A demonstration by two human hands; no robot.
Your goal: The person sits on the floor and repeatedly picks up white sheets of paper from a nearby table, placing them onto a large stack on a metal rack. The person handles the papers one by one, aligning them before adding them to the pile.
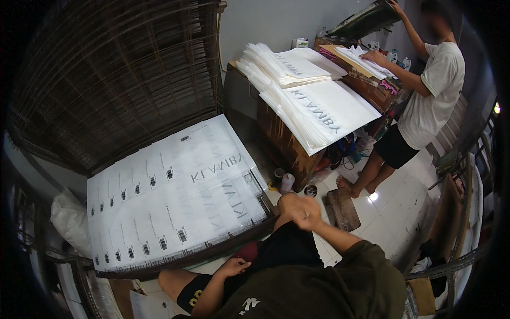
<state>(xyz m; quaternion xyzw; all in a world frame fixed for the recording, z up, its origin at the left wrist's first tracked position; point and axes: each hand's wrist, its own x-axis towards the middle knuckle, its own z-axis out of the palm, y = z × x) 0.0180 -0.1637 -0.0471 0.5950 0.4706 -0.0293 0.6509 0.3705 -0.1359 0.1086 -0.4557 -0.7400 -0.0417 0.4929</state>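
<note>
My left hand (pixel 235 267) lies by my thigh beside a dark red thing (pixel 247 251), fingers loosely curled with nothing in them. Over my right knee, my right hand (pixel 305 212) is smeared by motion, and its fingers cannot be made out. Neither hand touches the whitish printed plastic bags (pixel 143 212), which lie overlapping in two rows on a wire drying rack (pixel 247 223) to the left. Dark lettering and small printed marks show on them. More wire racks (pixel 117 80) stand tilted up behind.
Thick stacks of printed bags (pixel 340 109) top a worn wooden cabinet (pixel 287 138). At the back right, a person (pixel 430 90) holds up a dark-framed screen (pixel 366 21) over a work table. A bottle (pixel 287 182) and a wooden stool (pixel 342 208) stand on the tiled floor.
</note>
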